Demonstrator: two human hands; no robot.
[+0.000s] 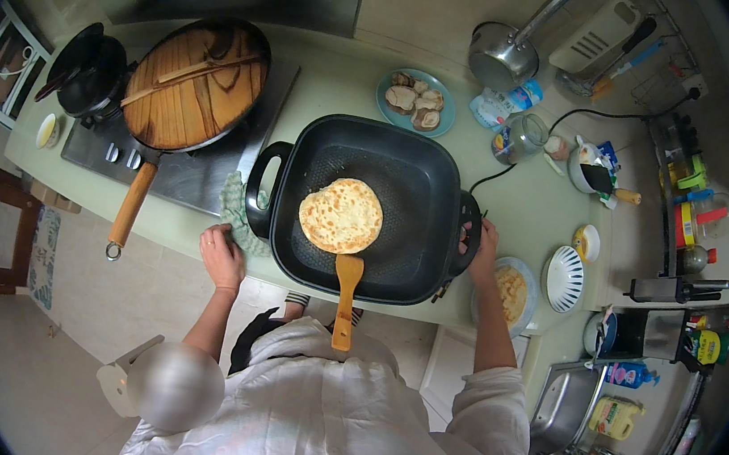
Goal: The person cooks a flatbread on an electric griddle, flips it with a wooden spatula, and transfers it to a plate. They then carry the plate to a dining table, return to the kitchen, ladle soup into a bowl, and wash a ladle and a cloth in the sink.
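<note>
A black square electric pan (pixel 405 165) stands on the pale green counter before me. One round browned flatbread (pixel 341 216) lies in its left part. A wooden spatula (pixel 346 299) leans over the pan's near rim, its blade beside the flatbread and its handle jutting towards my body. My left hand (pixel 223 255) rests on the counter's front edge by a green cloth (pixel 241 213), holding nothing visible. My right hand (pixel 485 244) is at the pan's right handle (pixel 469 229); its fingers are partly hidden behind the handle, so their grip is unclear.
Left, a wok with a wooden lid (pixel 198 90) sits on the gas stove (pixel 201 185). Mushroom-like pieces fill a blue plate (pixel 443 125) behind the pan. A plate of flatbread (pixel 522 320) lies under my right forearm, near a striped bowl (pixel 564 279). A cord (pixel 495 175) crosses the counter.
</note>
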